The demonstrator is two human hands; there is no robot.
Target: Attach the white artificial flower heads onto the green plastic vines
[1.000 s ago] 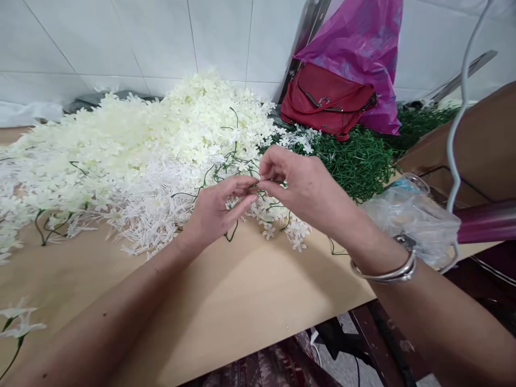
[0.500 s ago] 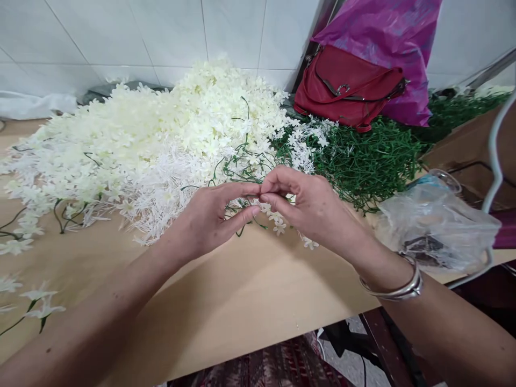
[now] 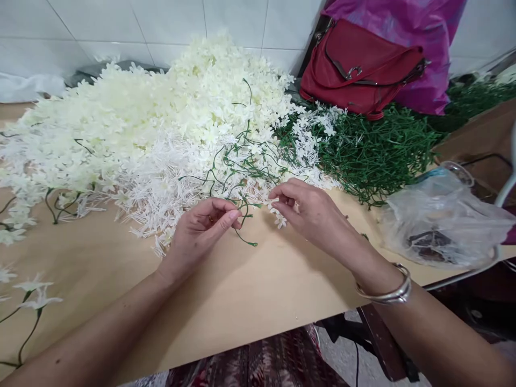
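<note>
My left hand [image 3: 207,226] pinches a branched green plastic flower stem [image 3: 245,217] between thumb and forefinger. The stem's thin curved ends fan out past the fingertips over the table. To the right, apart from the stem, my right hand [image 3: 310,207] has its fingers curled and thumb close to the forefinger; whatever may be between them is too small to make out. A white artificial flower [image 3: 279,219] shows just below its fingertips. Behind both hands, loose green stems [image 3: 253,166] lie over white flower pieces [image 3: 157,177], beside a large heap of cream artificial flowers [image 3: 161,113].
A thick pile of green stems [image 3: 374,150] lies at the right under a red handbag [image 3: 358,64] and a purple plastic bag [image 3: 439,54]. A clear plastic bag [image 3: 451,215] sits near the right edge. Stems with white flowers [image 3: 38,295] rest at the near left of the table [image 3: 209,312].
My hands were together at the fingertips and have drawn apart. The left now shows the green stem plainly in its pinch. The camera view has shifted slightly.
</note>
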